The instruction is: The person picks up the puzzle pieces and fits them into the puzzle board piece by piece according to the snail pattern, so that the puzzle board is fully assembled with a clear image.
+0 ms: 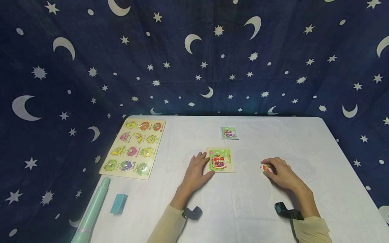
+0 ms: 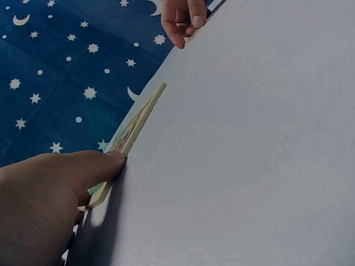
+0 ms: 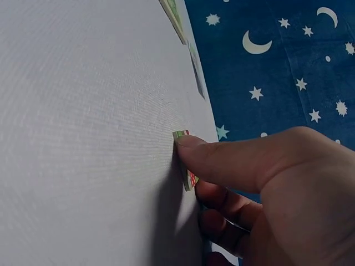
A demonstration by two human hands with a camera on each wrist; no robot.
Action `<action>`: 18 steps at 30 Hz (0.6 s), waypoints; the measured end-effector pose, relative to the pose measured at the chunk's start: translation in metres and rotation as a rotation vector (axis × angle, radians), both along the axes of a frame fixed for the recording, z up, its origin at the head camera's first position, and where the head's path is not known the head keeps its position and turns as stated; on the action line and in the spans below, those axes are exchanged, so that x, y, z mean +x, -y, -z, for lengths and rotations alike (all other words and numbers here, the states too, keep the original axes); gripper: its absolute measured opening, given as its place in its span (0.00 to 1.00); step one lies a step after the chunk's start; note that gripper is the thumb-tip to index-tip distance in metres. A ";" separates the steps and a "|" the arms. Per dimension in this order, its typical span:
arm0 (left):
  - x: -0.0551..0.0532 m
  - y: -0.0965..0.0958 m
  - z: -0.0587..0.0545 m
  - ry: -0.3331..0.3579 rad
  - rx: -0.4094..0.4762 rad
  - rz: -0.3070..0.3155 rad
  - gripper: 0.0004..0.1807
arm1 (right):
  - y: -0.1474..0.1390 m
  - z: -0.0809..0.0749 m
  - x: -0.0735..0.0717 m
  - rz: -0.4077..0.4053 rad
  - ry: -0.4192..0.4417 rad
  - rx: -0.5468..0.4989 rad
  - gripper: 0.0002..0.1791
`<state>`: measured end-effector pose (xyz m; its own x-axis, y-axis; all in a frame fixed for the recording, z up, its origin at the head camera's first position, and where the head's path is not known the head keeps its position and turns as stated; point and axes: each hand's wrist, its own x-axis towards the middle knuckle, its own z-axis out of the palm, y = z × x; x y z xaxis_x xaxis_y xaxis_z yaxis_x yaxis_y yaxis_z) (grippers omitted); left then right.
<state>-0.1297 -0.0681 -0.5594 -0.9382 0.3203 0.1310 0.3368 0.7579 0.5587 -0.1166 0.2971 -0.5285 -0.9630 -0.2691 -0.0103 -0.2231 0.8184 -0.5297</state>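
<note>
A small square wooden puzzle board (image 1: 232, 165) with a green and red picture lies flat on the table. My left hand (image 1: 196, 172) holds it at its lower left corner, with the thumb (image 2: 105, 166) against the near edge and the fingers by the left side. To the right of the board, my right hand (image 1: 281, 173) pinches a small red, white and green puzzle piece (image 1: 263, 167) between thumb and fingers. In the right wrist view the piece (image 3: 192, 178) is tilted close to the tabletop; the thumb covers part of it.
Behind the board lies a small picture card (image 1: 229, 133). A large fruit puzzle board (image 1: 132, 148) is at the left, with a teal block (image 1: 119, 203) and a long mint-green rolled object (image 1: 92, 212) nearer. A starry dark blue cloth (image 1: 170, 91) hangs behind the white table (image 1: 243, 209).
</note>
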 end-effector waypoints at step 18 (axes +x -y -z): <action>0.001 0.000 -0.002 -0.003 0.003 0.001 0.34 | 0.000 -0.003 -0.002 0.023 0.073 -0.031 0.17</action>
